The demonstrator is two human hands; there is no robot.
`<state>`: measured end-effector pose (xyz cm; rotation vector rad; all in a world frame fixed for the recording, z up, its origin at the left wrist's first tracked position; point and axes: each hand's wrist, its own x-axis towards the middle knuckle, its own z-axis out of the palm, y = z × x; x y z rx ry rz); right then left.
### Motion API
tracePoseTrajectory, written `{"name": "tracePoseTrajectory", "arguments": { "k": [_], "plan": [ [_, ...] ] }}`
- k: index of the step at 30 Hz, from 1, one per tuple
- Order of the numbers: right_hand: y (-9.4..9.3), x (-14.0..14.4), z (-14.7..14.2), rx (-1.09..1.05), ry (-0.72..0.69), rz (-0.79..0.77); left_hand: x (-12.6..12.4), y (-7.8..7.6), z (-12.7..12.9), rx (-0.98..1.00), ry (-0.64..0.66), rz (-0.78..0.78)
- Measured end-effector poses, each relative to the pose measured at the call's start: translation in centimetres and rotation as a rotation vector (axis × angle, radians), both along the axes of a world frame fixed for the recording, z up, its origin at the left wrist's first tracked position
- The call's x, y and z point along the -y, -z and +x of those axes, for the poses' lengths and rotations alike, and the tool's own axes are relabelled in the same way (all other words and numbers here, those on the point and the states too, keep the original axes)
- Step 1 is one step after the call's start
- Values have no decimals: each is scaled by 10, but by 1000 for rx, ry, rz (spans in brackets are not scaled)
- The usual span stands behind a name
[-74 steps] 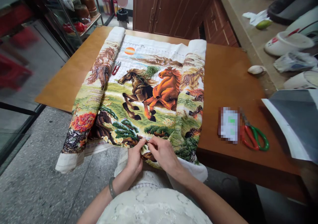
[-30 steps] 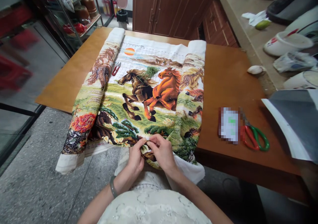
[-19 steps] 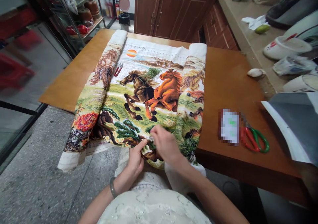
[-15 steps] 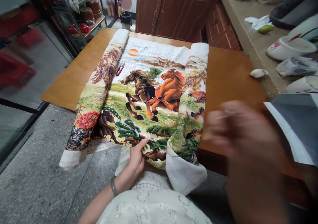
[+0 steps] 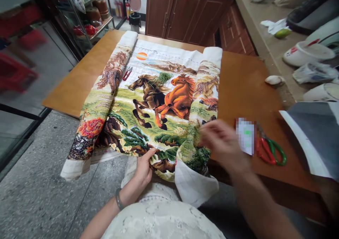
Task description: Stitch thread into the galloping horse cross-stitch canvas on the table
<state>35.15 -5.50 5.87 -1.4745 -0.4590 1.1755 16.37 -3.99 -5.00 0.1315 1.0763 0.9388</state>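
A large cross-stitch cloth point(image 5: 159, 101) with running horses lies over the brown table point(image 5: 238, 87), both long sides rolled up. My left hand point(image 5: 144, 168) pinches the near edge of the cloth at my lap. My right hand point(image 5: 225, 145), blurred by motion, hovers above the cloth's right roll and the table edge with its fingers pinched together; whether it holds a needle or thread I cannot tell. A tuft of green thread point(image 5: 162, 77) rests on the horses.
Red-and-green scissors point(image 5: 271, 150) and a blurred white card point(image 5: 245, 135) lie on the table at right. Small red snips point(image 5: 127, 73) lie on the cloth. A grey sheet point(image 5: 312, 133) sits far right, a cluttered counter point(image 5: 265, 44) and wooden cabinets point(image 5: 185, 14) beyond.
My right hand left the stitching spot beside my left hand, swept far out to the right, and has come partway back toward the cloth. My left hand kept its hold.
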Motion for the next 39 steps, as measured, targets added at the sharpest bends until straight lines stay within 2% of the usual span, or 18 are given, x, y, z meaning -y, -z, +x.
{"name": "tracePoseTrajectory", "arguments": {
  "k": [2,3,5,7,9,12,15,18,22,26,39],
  "plan": [
    [13,-4,-18,286,-339,31,0,-1,0,-19,-6,6],
    [22,-5,-29,427,-462,45,0,-1,0,-22,-3,8],
    [39,-8,-49,553,-585,20,0,-2,0,-14,3,8],
    [51,-10,-61,517,-640,-53,-1,-3,0,-6,2,8],
    [58,-11,-65,387,-655,-111,-1,-3,0,0,-2,9],
    [61,-14,-62,275,-551,-95,-1,-5,1,7,-8,-1],
    [59,-14,-58,461,-502,27,-1,-6,1,-2,-8,-10],
    [55,-10,-54,704,-636,109,-1,-7,1,-5,2,-17],
    [51,-4,-51,848,-749,88,-1,-6,1,14,7,-28],
    [51,-3,-51,921,-768,57,-1,-6,1,15,-6,-38],
    [51,-5,-53,973,-787,60,-1,-4,1,29,-12,-48]
  ]
}}
